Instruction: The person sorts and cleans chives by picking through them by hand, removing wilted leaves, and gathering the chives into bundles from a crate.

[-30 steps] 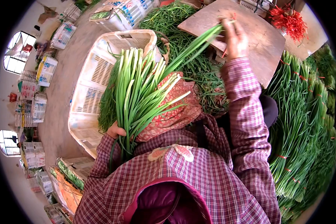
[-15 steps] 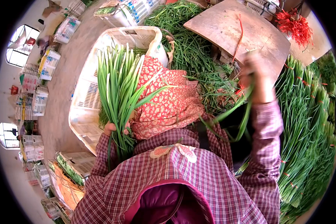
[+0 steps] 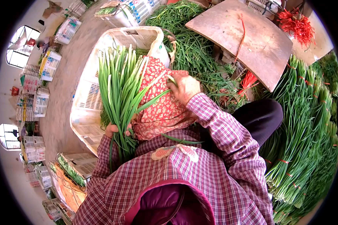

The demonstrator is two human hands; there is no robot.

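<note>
Remaining untied: green stalks (image 3: 118,84), left hand (image 3: 111,129) clamping most, right hand (image 3: 184,88) pinching one; red-tied bundles (image 3: 300,138) at three o'clock seem done.

A single head-worn camera looks forward and steeply down, with the wearer's shirt (image 3: 214,178) filling the bottom of the frame. The left hand (image 3: 111,130) sits left of centre and the right hand (image 3: 184,88) just above centre, both close. The view is very wide (black rounds off its corners), bending the board (image 3: 248,35) at upper right and reaching distant windows (image 3: 18,56) at the left edge.
</note>
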